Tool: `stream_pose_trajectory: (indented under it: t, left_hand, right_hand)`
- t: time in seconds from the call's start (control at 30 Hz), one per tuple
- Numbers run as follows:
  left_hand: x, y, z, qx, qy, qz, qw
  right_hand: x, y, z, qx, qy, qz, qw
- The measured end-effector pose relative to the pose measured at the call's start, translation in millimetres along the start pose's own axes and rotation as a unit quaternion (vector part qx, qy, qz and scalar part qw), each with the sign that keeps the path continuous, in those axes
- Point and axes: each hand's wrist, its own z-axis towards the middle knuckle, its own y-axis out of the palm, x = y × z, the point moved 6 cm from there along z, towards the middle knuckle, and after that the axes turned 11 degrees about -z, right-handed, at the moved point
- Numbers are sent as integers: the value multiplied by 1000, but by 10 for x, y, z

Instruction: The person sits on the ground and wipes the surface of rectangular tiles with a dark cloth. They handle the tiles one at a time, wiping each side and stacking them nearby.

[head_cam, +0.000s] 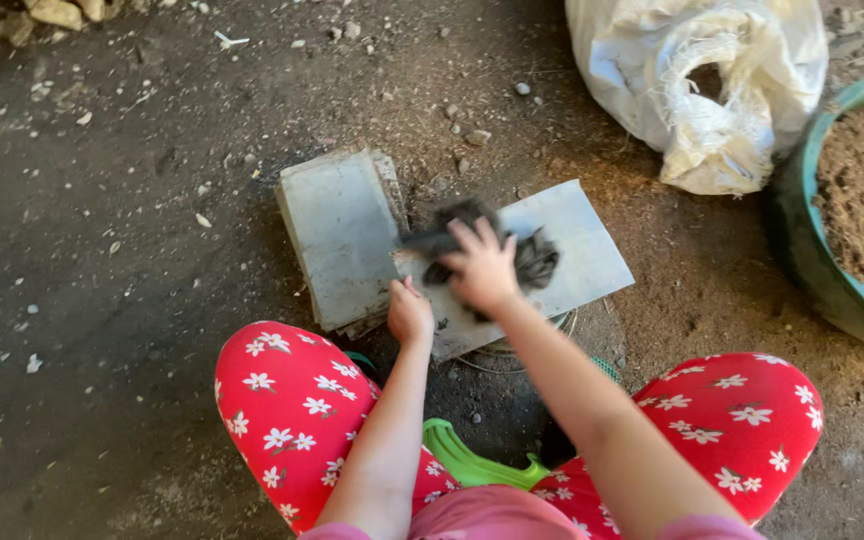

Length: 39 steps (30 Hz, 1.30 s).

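My right hand point(482, 268) presses a dark, crumpled rag point(537, 258) onto a flat grey plate point(582, 245) that lies tilted on the dirt ground. The hand and rag are blurred. My left hand point(409, 313) is closed on the near left edge of that plate. A stack of similar grey plates point(337, 235) lies just to the left, touching it. My knees in red trousers with white flowers point(297, 410) frame the bottom of the view.
A white woven sack point(702, 80) sits at the top right. A green basin of brown soil point(852, 210) stands at the right edge. A green object point(467, 462) lies between my legs. Pebbles and debris scatter over the dark ground.
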Motion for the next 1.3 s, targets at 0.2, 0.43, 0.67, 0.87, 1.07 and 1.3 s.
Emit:
stream_pose_trajectory:
  t: [0.2, 0.43, 0.67, 0.87, 1.07, 1.3]
  left_hand:
    - [122, -98, 35, 11, -2, 3, 1000]
    - [691, -299, -116, 100, 218, -101, 966]
    - [1929, 807, -934, -447, -159, -457, 752]
    - [3605, 1560, -1458, -489, -477, -509, 524]
    - [4433, 1655, -1131, -553, -45, -518, 651]
    - [3555, 2054, -1635, -530, 598, 321, 509]
  right_hand:
    - [2207, -180, 16, -81, 296, -31, 951]
    - [3494, -971, -840, 257, 332, 150, 895]
    - [3094, -1347, -1106, 281, 239, 537, 759]
    - [2537, -1471, -1072, 317, -9, 220, 922]
    - [3924, -1127, -1423, 213, 309, 99, 921]
    - [4401, -1291, -1638, 349, 294, 197, 868]
